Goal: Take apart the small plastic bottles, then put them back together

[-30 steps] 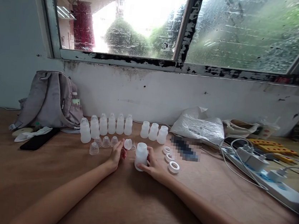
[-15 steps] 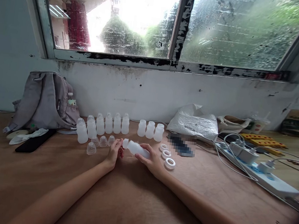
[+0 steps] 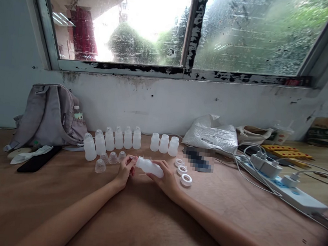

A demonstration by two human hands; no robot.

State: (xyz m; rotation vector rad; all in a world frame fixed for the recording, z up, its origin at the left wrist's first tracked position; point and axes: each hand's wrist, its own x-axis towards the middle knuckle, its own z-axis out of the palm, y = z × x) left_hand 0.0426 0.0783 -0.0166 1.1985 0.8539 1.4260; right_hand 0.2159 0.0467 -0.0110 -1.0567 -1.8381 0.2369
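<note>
A frosted white baby bottle (image 3: 149, 166) lies tilted nearly sideways above the table, its mouth to the left. Wrapped round its body from the right is my right hand (image 3: 166, 175). At the mouth end my left hand (image 3: 125, 170) is closed, its fingertips pinching a small white collar ring, partly hidden, against the bottle neck. Several clear domed caps (image 3: 100, 166) sit left of that hand. Behind stand several capped bottles (image 3: 119, 137) in a row and three open bottles (image 3: 164, 143). To the right of my right hand lie three white rings (image 3: 186, 180).
A grey backpack (image 3: 49, 114) leans at the back left, with a black phone-like slab (image 3: 38, 159) before it. Against the wall rests a silver plastic bag (image 3: 211, 133). A white power strip (image 3: 292, 195) with cables lies at right, beside yellow blocks (image 3: 289, 153).
The white collar ring, which was held slightly apart from the bottle mouth, is now up against it. The bottle has levelled a little, and the camera view has tilted slightly.
</note>
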